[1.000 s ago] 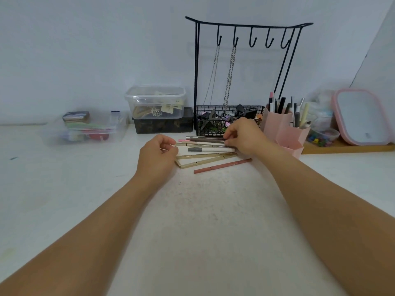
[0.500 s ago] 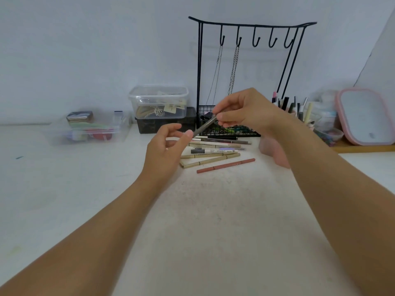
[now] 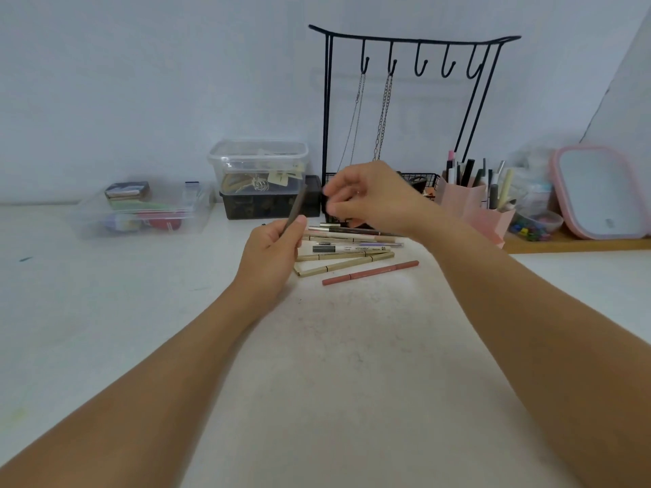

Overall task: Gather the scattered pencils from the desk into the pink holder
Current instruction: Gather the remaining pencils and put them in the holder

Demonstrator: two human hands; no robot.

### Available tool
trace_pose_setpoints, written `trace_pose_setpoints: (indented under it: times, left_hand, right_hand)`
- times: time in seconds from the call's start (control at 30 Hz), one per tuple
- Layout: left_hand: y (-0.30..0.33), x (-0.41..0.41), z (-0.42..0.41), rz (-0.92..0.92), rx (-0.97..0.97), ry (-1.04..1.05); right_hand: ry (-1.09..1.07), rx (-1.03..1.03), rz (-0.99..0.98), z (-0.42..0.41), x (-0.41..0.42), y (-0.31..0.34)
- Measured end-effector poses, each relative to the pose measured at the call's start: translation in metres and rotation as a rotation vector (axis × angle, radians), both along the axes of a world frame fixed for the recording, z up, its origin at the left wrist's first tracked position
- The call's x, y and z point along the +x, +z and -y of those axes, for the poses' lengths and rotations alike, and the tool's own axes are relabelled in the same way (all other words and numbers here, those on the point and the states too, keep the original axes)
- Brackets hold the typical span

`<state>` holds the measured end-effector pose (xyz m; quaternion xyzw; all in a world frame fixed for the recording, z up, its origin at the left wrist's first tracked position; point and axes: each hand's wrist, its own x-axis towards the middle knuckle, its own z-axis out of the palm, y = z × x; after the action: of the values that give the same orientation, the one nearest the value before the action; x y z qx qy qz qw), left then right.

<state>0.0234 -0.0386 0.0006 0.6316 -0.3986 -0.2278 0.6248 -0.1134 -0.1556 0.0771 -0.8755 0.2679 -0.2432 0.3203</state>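
My left hand (image 3: pixel 271 253) grips a grey-brown pencil (image 3: pixel 295 207) by its lower end, and the pencil points up and slightly right. My right hand (image 3: pixel 375 195) hovers just right of it, above the pile, with its fingers curled towards the thumb. Motion blur hides whether they pinch anything. Several pencils (image 3: pixel 352 250) lie scattered on the white desk below both hands. A reddish-brown pencil (image 3: pixel 370 272) lies nearest me. The pink holder (image 3: pixel 470 207) stands to the right of the pile with several pens upright in it.
A black wire stand (image 3: pixel 405 47) with hooks, chains and a basket rises behind the pile. Stacked plastic boxes (image 3: pixel 259 170) sit behind my left hand, with a clear box (image 3: pixel 141 213) further left. A pink-framed mirror (image 3: pixel 599 191) and a bead bowl (image 3: pixel 535 227) stand at the right.
My right hand lifted a grey-brown pencil from the pile and passed it to my left hand. The left hand now grips it, and the right hand has drawn slightly away.
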Motion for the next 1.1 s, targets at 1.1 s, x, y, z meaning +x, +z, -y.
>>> trace_pose_setpoints:
  times: [1.1]
  left_hand:
    - [-0.002, 0.011, 0.003, -0.227, 0.010, 0.025]
  right_hand:
    - [-0.222, -0.260, -0.701, 0.052, -0.029, -0.031]
